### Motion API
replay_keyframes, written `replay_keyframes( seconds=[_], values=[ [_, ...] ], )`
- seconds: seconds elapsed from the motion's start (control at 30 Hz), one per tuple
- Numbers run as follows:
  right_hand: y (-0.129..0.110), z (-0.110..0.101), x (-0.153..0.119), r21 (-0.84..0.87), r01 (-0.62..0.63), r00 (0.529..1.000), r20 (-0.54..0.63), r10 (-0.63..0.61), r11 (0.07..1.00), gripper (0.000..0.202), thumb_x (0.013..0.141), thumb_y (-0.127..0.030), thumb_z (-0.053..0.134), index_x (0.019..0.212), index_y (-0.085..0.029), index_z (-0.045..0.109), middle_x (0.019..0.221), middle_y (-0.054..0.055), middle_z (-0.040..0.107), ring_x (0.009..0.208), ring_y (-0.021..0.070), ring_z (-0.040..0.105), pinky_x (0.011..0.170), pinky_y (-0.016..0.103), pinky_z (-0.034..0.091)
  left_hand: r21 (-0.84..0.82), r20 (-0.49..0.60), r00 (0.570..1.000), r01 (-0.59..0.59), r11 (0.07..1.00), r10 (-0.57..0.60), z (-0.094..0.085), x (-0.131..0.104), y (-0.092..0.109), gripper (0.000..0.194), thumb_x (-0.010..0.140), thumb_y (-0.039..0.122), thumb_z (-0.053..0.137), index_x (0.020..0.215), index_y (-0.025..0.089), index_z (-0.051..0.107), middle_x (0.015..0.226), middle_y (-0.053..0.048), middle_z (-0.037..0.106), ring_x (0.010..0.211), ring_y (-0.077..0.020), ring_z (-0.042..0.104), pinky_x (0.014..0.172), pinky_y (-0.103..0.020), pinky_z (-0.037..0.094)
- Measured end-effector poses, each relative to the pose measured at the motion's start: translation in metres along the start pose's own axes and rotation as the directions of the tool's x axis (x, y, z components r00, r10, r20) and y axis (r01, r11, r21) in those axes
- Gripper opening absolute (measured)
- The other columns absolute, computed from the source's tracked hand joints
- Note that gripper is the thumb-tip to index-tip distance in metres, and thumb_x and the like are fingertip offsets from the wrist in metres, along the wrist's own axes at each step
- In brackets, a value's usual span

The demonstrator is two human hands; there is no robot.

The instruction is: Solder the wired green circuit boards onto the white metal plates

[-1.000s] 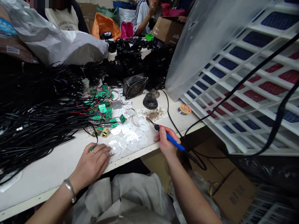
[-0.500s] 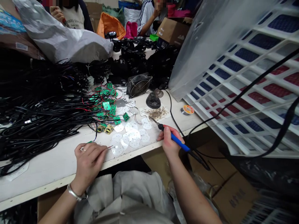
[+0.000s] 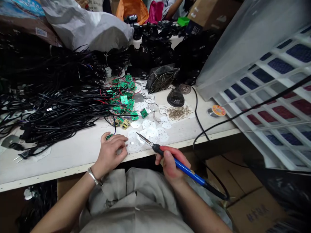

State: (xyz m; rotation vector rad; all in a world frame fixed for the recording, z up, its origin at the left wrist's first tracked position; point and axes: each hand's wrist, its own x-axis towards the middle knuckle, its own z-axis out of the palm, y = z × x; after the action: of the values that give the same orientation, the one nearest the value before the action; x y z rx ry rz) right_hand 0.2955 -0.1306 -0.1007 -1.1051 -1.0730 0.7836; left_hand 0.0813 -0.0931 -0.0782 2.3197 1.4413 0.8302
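Note:
My right hand (image 3: 173,165) grips a soldering iron (image 3: 188,173) with a blue handle. The iron's metal tip points up and left, over the white round circuit boards (image 3: 134,144) near the table's front edge. At the left side of these boards, my left hand (image 3: 113,151) is closed with its fingers curled, thumb and forefinger around thin wires (image 3: 126,145), of which only a small reddish bit shows. A small green circuit board (image 3: 109,137) lies partly behind the left fingers.
Black cables (image 3: 73,106) pile at left, ending in green circuit boards (image 3: 131,103). A fan (image 3: 161,79), a dark iron stand (image 3: 175,98), brown scraps (image 3: 178,112) and a solder spool (image 3: 216,111) stand behind. A white crate (image 3: 264,94) and hanging black cord (image 3: 243,108) are at right. People sit opposite.
The soldering iron's tip has moved from beside the brown scraps, left and nearer me, to over the white boards. My left hand has come closer to those boards. The view has tilted down.

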Motion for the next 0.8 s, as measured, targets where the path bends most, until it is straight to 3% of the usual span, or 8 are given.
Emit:
replay_keyframes(
  seconds=[0.17,0.43,0.57,0.8],
  values=[
    [0.002,-0.001,-0.009,-0.006,-0.04,0.997,0.065,0.04,0.999,0.013,0.09,-0.028,0.059,0.09,-0.022,0.07,0.052,-0.005,0.061,0.036,0.0094,0.053,0.039,0.021,0.044,0.036,0.012,1.0,-0.019,0.999,0.019,0.002,-0.003,-0.004,0.01,0.081,0.016,0.054,0.073,0.021,0.056,0.1,0.0,0.075,0.098,-0.0196,0.069,0.106,-0.047,0.024],
    [-0.016,0.002,-0.006,-0.314,0.104,0.98,0.192,-0.044,0.944,0.013,0.086,-0.028,0.059,0.08,-0.024,0.07,0.049,-0.003,0.062,0.048,0.0162,0.064,0.048,0.027,0.053,-0.003,0.04,0.999,0.017,1.0,-0.017,-0.001,-0.004,-0.006,0.012,0.08,0.017,0.054,0.071,0.022,0.059,0.102,-0.001,0.075,0.1,-0.0209,0.069,0.106,-0.049,0.027],
    [-0.017,0.006,-0.004,-0.343,0.14,0.974,0.216,-0.067,0.929,0.016,0.086,-0.031,0.057,0.078,-0.025,0.07,0.051,-0.002,0.064,0.05,0.0171,0.066,0.049,0.028,0.054,-0.005,0.044,0.999,0.012,1.0,-0.012,-0.001,-0.004,-0.006,0.011,0.08,0.016,0.055,0.072,0.022,0.059,0.102,-0.001,0.075,0.101,-0.0213,0.069,0.107,-0.05,0.026],
    [-0.017,0.007,-0.006,-0.342,0.082,0.976,0.216,-0.006,0.936,0.013,0.086,-0.028,0.059,0.082,-0.024,0.071,0.051,-0.003,0.063,0.05,0.0154,0.065,0.05,0.026,0.053,-0.004,0.02,1.0,0.006,1.0,-0.006,0.0,-0.003,-0.005,0.011,0.081,0.015,0.055,0.071,0.021,0.056,0.101,-0.002,0.076,0.099,-0.0206,0.069,0.106,-0.049,0.029]
  ],
)
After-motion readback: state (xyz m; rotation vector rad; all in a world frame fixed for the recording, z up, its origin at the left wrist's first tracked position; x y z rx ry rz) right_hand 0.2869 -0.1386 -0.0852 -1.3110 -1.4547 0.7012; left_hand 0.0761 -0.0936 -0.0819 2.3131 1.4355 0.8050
